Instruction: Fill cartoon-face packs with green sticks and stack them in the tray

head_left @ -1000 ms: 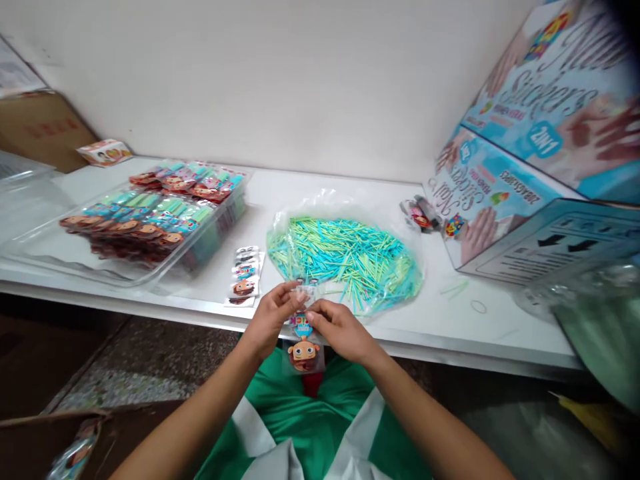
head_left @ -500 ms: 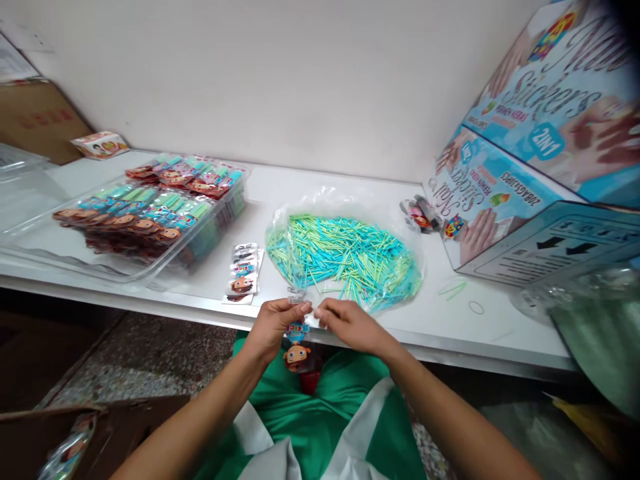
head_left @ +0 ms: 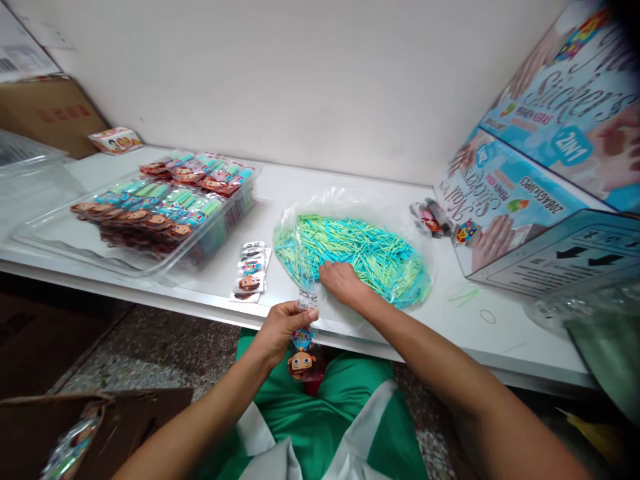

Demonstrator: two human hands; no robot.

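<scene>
My left hand (head_left: 283,329) pinches a small clear packet (head_left: 303,340) printed with a cartoon face, holding it by its top at the table's front edge. My right hand (head_left: 340,280) has reached onto the pile of blue and green sticks (head_left: 360,257) lying on a clear plastic bag, fingers curled down into the near side of the pile. What the right fingers hold, if anything, is hidden. A short stack of the same cartoon packets (head_left: 250,272) lies on the white table (head_left: 350,193) just left of the pile.
A clear tray (head_left: 60,233) filled with rows of finished packets stands at the left. Large blue sticker boxes (head_left: 530,187) stand at the right, with loose packets (head_left: 430,217) beside them. A brown carton (head_left: 45,110) is at the back left, an open cardboard box (head_left: 75,427) on the floor.
My right hand has left the packet and moved forward onto the stick pile. My left hand has kept hold of the packet, shifting slightly right.
</scene>
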